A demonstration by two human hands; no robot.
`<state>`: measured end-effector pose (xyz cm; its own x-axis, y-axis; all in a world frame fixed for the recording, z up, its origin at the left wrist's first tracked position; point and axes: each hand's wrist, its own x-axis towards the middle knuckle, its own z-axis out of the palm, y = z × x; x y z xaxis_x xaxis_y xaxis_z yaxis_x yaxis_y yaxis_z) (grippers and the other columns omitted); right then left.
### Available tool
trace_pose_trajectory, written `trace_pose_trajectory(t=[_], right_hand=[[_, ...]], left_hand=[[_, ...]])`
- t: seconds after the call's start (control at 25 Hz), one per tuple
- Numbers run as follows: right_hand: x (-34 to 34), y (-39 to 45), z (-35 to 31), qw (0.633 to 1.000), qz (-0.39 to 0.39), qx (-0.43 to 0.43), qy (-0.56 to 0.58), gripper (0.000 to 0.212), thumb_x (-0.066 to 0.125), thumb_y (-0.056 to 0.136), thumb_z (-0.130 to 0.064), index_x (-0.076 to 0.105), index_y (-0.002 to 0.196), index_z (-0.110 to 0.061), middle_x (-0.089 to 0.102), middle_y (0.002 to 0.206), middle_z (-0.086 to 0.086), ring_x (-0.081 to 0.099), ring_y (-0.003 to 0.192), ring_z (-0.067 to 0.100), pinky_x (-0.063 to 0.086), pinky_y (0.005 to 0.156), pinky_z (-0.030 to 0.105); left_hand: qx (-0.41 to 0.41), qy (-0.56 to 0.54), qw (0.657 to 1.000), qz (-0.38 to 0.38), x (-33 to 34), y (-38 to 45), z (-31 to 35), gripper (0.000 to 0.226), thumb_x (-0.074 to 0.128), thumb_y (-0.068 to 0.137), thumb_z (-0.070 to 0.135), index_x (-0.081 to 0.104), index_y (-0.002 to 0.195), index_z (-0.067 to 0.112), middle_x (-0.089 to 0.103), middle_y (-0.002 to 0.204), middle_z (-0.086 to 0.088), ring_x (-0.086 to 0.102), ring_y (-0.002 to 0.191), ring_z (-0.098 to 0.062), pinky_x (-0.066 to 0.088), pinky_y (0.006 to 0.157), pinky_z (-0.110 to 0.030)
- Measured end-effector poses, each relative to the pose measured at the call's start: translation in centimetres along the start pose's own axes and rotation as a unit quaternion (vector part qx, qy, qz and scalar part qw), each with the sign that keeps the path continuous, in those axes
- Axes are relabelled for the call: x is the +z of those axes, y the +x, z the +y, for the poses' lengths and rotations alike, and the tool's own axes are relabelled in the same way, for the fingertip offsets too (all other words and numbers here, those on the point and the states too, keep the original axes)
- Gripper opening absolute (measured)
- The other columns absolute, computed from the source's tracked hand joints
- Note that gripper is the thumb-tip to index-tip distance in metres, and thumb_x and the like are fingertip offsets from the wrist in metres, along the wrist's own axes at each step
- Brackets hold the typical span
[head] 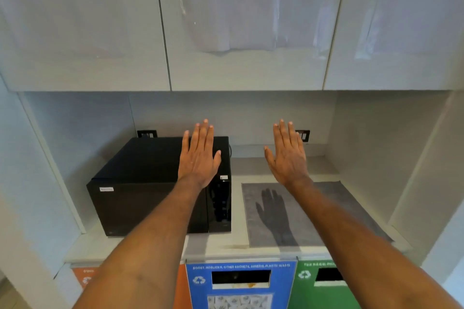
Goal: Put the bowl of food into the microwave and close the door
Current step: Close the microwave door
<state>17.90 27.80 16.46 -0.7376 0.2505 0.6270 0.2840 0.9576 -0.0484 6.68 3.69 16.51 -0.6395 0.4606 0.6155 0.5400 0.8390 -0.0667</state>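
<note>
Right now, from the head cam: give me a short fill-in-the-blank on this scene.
1. The microwave door is ____.
2. Both hands, left hand and right hand, are held flat and ____.
3. The grey mat lies to the ____ of the microwave.

Missing words: shut; empty; right

Single head-worn wide-angle view, standing height, facing forward and slightly down into a counter alcove. Close range: both forearms enter from the bottom edge at 5 and 7 o'clock, left hand (199, 158) and right hand (288, 155) stretched out mid-frame. Microwave (140, 183) sits at 9 o'clock of centre, upper cabinets (246, 20) fill 12 o'clock, recycling bins (241, 283) at 6 o'clock. Edges bend from lens distortion. No second view.
</note>
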Motion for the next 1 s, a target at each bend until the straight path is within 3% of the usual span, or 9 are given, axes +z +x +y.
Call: trace_pose_trajectory(t=[0.4, 0.68, 1.0], right_hand=[[-13.2, 11.1, 0.7, 0.988, 0.152, -0.026, -0.014, 0.074, 0.026, 0.105, -0.049, 0.006, 0.164, -0.009, 0.000, 0.173, 0.012, -0.002, 0.160, 0.032, 0.011, 0.128, 0.051], [-18.2, 14.8, 0.6, 0.979, 0.201, -0.028, -0.017, 0.076, 0.027, 0.105, -0.051, 0.005, 0.164, -0.010, 0.002, 0.173, 0.011, 0.000, 0.160, 0.031, 0.013, 0.128, 0.050], [-20.3, 16.2, 0.5, 0.973, 0.224, -0.037, -0.027, 0.076, 0.025, 0.104, -0.052, 0.005, 0.164, -0.010, 0.001, 0.173, 0.011, 0.000, 0.160, 0.030, 0.010, 0.129, 0.049]], left_hand=[[0.017, -0.005, 0.987, 0.157, -12.3, 11.0, -0.7, 0.080, 0.035, 0.101, 0.046, -0.004, 0.162, 0.010, -0.010, 0.171, -0.011, -0.008, 0.158, -0.027, 0.003, 0.128, -0.051], [0.022, -0.005, 0.973, 0.229, -17.3, 14.8, -0.5, 0.078, 0.035, 0.102, 0.047, 0.002, 0.162, 0.009, -0.001, 0.171, -0.013, -0.001, 0.158, -0.030, 0.006, 0.128, -0.051], [0.029, 0.016, 0.965, 0.259, -19.6, 16.3, -1.2, 0.077, 0.033, 0.102, 0.047, 0.002, 0.162, 0.009, -0.001, 0.171, -0.013, -0.001, 0.158, -0.028, 0.004, 0.128, -0.049]])
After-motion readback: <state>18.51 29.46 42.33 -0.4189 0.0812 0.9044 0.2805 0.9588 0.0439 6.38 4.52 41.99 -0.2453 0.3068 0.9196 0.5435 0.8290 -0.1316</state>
